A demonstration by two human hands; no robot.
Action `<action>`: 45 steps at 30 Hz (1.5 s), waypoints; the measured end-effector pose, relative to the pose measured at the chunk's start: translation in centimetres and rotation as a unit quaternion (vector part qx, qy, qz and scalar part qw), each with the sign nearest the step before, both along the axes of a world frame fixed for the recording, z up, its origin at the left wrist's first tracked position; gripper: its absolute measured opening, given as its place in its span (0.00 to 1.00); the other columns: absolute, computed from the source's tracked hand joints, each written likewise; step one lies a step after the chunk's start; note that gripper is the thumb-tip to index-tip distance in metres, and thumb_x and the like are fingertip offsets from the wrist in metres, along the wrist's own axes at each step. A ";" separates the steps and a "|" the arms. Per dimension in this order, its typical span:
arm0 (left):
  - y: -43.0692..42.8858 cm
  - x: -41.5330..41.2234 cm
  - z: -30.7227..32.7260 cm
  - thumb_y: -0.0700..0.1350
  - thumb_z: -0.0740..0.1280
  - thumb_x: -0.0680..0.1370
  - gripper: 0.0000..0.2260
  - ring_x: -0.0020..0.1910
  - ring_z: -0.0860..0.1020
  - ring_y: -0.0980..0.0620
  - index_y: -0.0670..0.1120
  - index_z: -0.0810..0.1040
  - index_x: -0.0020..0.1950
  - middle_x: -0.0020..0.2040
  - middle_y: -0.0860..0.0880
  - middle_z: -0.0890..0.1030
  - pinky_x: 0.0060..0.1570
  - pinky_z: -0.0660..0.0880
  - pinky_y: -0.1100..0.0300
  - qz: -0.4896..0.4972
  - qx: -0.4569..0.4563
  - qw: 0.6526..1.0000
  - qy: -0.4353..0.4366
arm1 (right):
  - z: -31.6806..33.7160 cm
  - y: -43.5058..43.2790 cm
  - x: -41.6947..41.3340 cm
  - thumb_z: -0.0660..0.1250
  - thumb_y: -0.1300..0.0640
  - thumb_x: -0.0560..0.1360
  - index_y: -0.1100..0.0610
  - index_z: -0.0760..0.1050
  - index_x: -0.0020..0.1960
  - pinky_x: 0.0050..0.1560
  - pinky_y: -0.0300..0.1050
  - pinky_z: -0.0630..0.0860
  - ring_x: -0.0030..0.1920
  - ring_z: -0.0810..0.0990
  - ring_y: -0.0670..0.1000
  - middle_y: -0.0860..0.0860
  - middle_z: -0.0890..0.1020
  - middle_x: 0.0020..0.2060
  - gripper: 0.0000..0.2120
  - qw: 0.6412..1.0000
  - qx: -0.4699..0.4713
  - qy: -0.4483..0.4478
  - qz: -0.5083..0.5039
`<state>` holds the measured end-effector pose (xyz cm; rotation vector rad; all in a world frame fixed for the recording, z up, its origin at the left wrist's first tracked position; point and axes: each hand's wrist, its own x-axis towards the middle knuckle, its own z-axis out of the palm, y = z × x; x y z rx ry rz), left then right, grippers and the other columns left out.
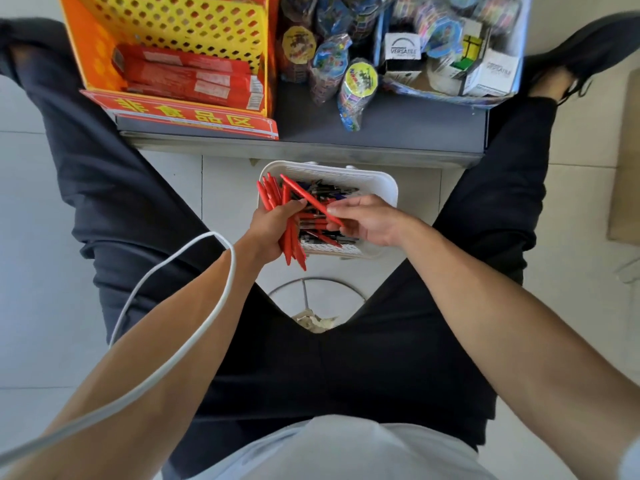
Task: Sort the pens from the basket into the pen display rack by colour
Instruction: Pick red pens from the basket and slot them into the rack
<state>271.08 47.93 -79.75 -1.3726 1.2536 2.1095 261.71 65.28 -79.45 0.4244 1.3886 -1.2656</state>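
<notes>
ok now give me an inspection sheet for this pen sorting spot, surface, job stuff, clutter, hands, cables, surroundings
surface: pale tiled floor; the white basket appears to rest on it, below a grey shelf
job's things: loose pens, dark, blue and red, in the white basket; pen display rack not seen
clutter: crumpled paper under a metal ring between the person's legs
hands: left hand grips a bundle of red pens; right hand pinches a single red pen over the white basket
cables: white cable draped over the left forearm
surroundings: the shelf holds a yellow basket with red boxes, and bagged toys
</notes>
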 end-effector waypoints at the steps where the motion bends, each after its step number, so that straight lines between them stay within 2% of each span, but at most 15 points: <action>1: 0.0 0.1 0.1 0.36 0.67 0.80 0.04 0.23 0.77 0.57 0.42 0.73 0.50 0.28 0.51 0.78 0.25 0.74 0.64 0.004 0.013 1.000 0.002 | 0.2 -0.1 0.6 0.70 0.65 0.78 0.59 0.81 0.52 0.34 0.35 0.80 0.40 0.87 0.50 0.55 0.85 0.39 0.04 1.000 -0.018 -0.015 0.002; 5: -0.5 0.7 -0.1 0.38 0.65 0.80 0.06 0.27 0.72 0.54 0.40 0.76 0.56 0.35 0.46 0.73 0.28 0.73 0.63 0.017 0.046 0.999 -0.021 | -0.2 -0.6 2.2 0.70 0.66 0.77 0.60 0.79 0.52 0.35 0.36 0.80 0.42 0.87 0.53 0.57 0.85 0.41 0.05 0.996 -0.064 -0.063 0.016; 9: -0.9 0.6 0.1 0.41 0.60 0.80 0.08 0.27 0.67 0.56 0.44 0.77 0.44 0.32 0.49 0.70 0.27 0.68 0.66 0.037 0.105 0.993 -0.028 | -0.8 -1.2 2.4 0.70 0.65 0.78 0.60 0.80 0.51 0.37 0.37 0.82 0.44 0.87 0.53 0.58 0.86 0.44 0.03 0.996 -0.056 -0.072 -0.020; 14: -0.9 -0.1 0.2 0.43 0.64 0.81 0.07 0.27 0.70 0.54 0.45 0.76 0.43 0.29 0.50 0.73 0.34 0.73 0.59 0.009 0.113 0.994 -0.004 | -0.6 -1.4 2.5 0.72 0.62 0.77 0.56 0.80 0.51 0.38 0.38 0.81 0.45 0.87 0.52 0.55 0.87 0.45 0.04 0.996 -0.031 -0.038 0.076; 16: -0.6 -0.2 0.6 0.41 0.65 0.81 0.05 0.29 0.79 0.49 0.43 0.74 0.45 0.33 0.46 0.78 0.37 0.80 0.51 0.001 0.109 0.994 -0.005 | -0.3 -1.6 2.7 0.71 0.60 0.78 0.54 0.81 0.52 0.38 0.37 0.79 0.46 0.87 0.51 0.53 0.87 0.46 0.04 0.994 -0.027 -0.003 0.105; 20: -0.1 0.1 1.3 0.38 0.65 0.80 0.02 0.24 0.78 0.54 0.42 0.72 0.51 0.29 0.49 0.78 0.27 0.76 0.63 -0.026 0.026 0.999 -0.018 | -0.1 -1.7 3.1 0.66 0.58 0.80 0.55 0.82 0.55 0.37 0.36 0.78 0.44 0.83 0.49 0.54 0.85 0.44 0.07 0.981 0.057 0.129 0.130; 23: -0.1 0.5 1.9 0.42 0.70 0.77 0.08 0.36 0.83 0.46 0.41 0.76 0.53 0.39 0.43 0.82 0.40 0.83 0.52 -0.050 -0.015 0.998 -0.024 | -0.2 -0.7 3.4 0.64 0.56 0.80 0.54 0.81 0.55 0.53 0.51 0.82 0.46 0.84 0.51 0.53 0.85 0.45 0.09 0.959 0.115 0.206 0.157; 24: 0.0 0.6 2.3 0.44 0.71 0.76 0.11 0.42 0.83 0.42 0.41 0.77 0.55 0.45 0.40 0.82 0.48 0.83 0.45 -0.057 -0.027 0.998 -0.025 | 0.1 -0.3 3.5 0.63 0.56 0.81 0.53 0.81 0.56 0.55 0.52 0.81 0.47 0.84 0.51 0.51 0.85 0.45 0.09 0.953 0.124 0.222 0.161; 26: 0.1 0.9 3.5 0.44 0.72 0.77 0.11 0.46 0.82 0.40 0.41 0.77 0.56 0.48 0.39 0.81 0.54 0.81 0.42 -0.067 -0.043 0.997 -0.015 | 1.1 0.4 3.8 0.62 0.54 0.81 0.49 0.80 0.54 0.55 0.51 0.81 0.48 0.84 0.52 0.49 0.84 0.46 0.08 0.943 0.138 0.251 0.168; 30: 1.0 1.6 6.2 0.43 0.72 0.78 0.11 0.49 0.84 0.39 0.41 0.77 0.58 0.51 0.38 0.83 0.49 0.82 0.43 -0.079 -0.060 0.995 0.020 | 3.6 1.4 4.6 0.62 0.51 0.82 0.47 0.79 0.52 0.49 0.50 0.80 0.49 0.84 0.53 0.50 0.85 0.46 0.07 0.931 0.143 0.292 0.168; 34: 1.8 1.8 9.1 0.41 0.72 0.77 0.12 0.40 0.80 0.45 0.40 0.76 0.58 0.42 0.43 0.79 0.45 0.81 0.50 -0.085 -0.114 0.988 0.065 | 6.7 1.2 4.8 0.64 0.53 0.81 0.49 0.81 0.49 0.52 0.54 0.81 0.45 0.85 0.55 0.53 0.86 0.44 0.07 0.916 0.132 0.352 0.141; 37: 2.6 1.5 11.6 0.44 0.73 0.77 0.08 0.32 0.77 0.50 0.44 0.76 0.49 0.35 0.47 0.76 0.32 0.77 0.58 -0.085 -0.139 0.983 0.085 | 9.5 0.6 4.7 0.64 0.54 0.81 0.48 0.81 0.48 0.45 0.50 0.81 0.42 0.85 0.54 0.50 0.86 0.40 0.07 0.903 0.120 0.395 0.117; 39: 3.2 1.4 13.1 0.45 0.74 0.77 0.09 0.31 0.76 0.50 0.44 0.76 0.50 0.35 0.47 0.76 0.29 0.76 0.60 -0.077 -0.144 0.981 0.102 | 11.3 0.3 4.9 0.64 0.55 0.82 0.51 0.80 0.52 0.41 0.45 0.78 0.39 0.83 0.50 0.48 0.84 0.39 0.06 0.896 0.110 0.417 0.109; 43: 4.0 1.6 15.3 0.45 0.75 0.75 0.16 0.26 0.78 0.53 0.40 0.77 0.58 0.35 0.47 0.79 0.26 0.75 0.62 -0.068 -0.153 0.974 0.150 | 13.8 0.3 5.5 0.63 0.57 0.82 0.55 0.80 0.55 0.42 0.43 0.77 0.40 0.83 0.48 0.49 0.84 0.41 0.07 0.884 0.087 0.449 0.092; 45: 4.2 2.0 16.0 0.48 0.78 0.71 0.23 0.30 0.83 0.51 0.39 0.77 0.61 0.40 0.44 0.83 0.31 0.80 0.58 -0.063 -0.163 0.970 0.169 | 14.8 0.5 6.2 0.63 0.57 0.82 0.54 0.80 0.53 0.42 0.43 0.76 0.41 0.83 0.49 0.49 0.84 0.41 0.07 0.876 0.079 0.468 0.085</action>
